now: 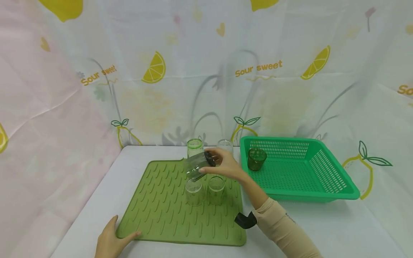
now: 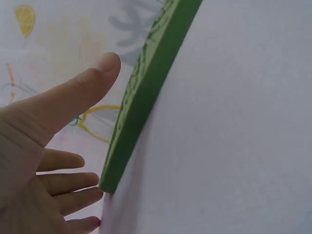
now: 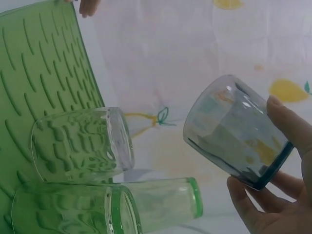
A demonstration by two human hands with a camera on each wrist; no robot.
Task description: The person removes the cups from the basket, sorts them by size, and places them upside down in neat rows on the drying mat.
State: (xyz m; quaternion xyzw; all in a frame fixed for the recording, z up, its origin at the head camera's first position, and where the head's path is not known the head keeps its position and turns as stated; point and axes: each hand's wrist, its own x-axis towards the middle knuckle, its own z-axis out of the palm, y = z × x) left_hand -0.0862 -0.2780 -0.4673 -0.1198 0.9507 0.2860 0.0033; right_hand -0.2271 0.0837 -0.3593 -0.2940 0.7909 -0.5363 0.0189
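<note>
My right hand (image 1: pixel 224 165) holds a smoky grey glass (image 1: pixel 194 165) by its thick base, thumb on one side and fingers on the other. The glass is tilted in the air above the green drying mat (image 1: pixel 161 200), its mouth pointing left. Below it on the mat stand a clear glass (image 1: pixel 194 193) and a greenish glass (image 1: pixel 216 191), both upside down. Behind are a taller green-tinted glass (image 1: pixel 195 145) and another clear glass (image 1: pixel 225 144), partly hidden by my hand. My left hand (image 1: pixel 111 240) is at the mat's near left corner, fingers extended and thumb by its front edge.
A green plastic basket (image 1: pixel 322 195) stands to the right of the mat, with a dark green glass (image 1: pixel 256 159) in its left end. Behind the white table (image 1: pixel 100 193) hangs a lemon-print cloth (image 1: pixel 200 71), which also runs along both sides.
</note>
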